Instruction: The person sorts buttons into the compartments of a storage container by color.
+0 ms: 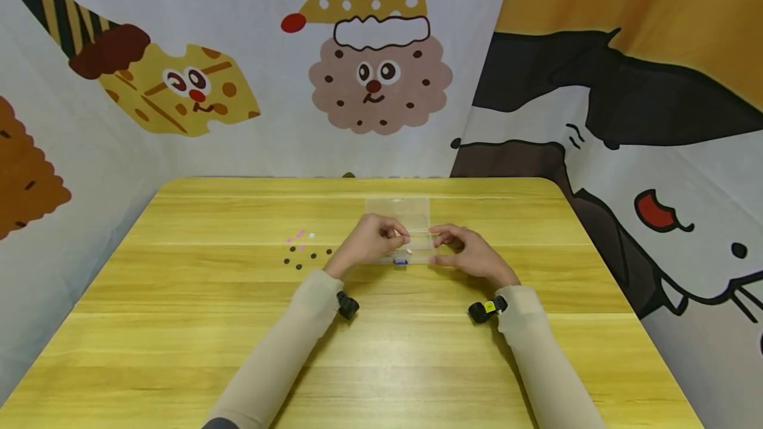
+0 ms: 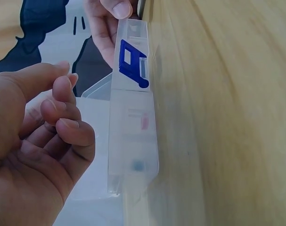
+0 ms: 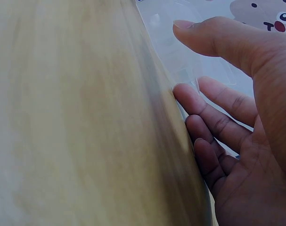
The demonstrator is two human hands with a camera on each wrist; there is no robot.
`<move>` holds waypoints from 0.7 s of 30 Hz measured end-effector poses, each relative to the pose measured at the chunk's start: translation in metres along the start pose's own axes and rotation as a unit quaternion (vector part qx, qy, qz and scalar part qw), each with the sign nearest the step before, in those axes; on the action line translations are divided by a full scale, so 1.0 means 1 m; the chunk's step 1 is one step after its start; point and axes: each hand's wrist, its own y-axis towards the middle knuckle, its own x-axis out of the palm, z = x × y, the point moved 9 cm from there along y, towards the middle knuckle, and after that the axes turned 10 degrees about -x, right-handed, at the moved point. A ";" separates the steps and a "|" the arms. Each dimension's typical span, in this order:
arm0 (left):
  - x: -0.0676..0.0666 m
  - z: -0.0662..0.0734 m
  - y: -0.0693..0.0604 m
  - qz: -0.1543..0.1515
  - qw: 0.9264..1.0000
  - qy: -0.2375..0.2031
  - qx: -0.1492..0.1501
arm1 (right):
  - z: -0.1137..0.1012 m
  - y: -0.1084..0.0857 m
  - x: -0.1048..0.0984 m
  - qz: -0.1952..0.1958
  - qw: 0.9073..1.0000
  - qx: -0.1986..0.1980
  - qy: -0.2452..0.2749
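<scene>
A clear plastic box (image 1: 422, 256) with a blue latch (image 2: 133, 63) stands with its lid (image 1: 397, 212) raised at the back. My left hand (image 1: 373, 239) is over the box, fingers curled and thumb tip close to the index fingertip. Whether something small is pinched there is hidden. At the box's right end, my right hand (image 1: 473, 253) holds it, thumb at the front corner and fingers farther back. Through the front wall show a pink piece (image 2: 144, 122) and a dark piece (image 2: 138, 165), both blurred.
Left of the box, several small black discs (image 1: 313, 256) lie scattered on the wooden table (image 1: 381, 349). Near them are a white disc (image 1: 312, 235) and several pink pieces (image 1: 301, 234). A printed cloth (image 1: 268, 151) hangs behind the table.
</scene>
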 end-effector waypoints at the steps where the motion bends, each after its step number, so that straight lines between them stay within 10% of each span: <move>1: -0.001 0.000 0.000 0.000 1.000 -0.001 -0.002 | 0.000 0.000 0.000 0.000 1.000 0.000 0.001; 21: -0.036 -0.015 -0.021 0.029 0.998 0.038 -0.029 | -0.001 -0.002 0.001 0.000 1.000 0.000 0.008</move>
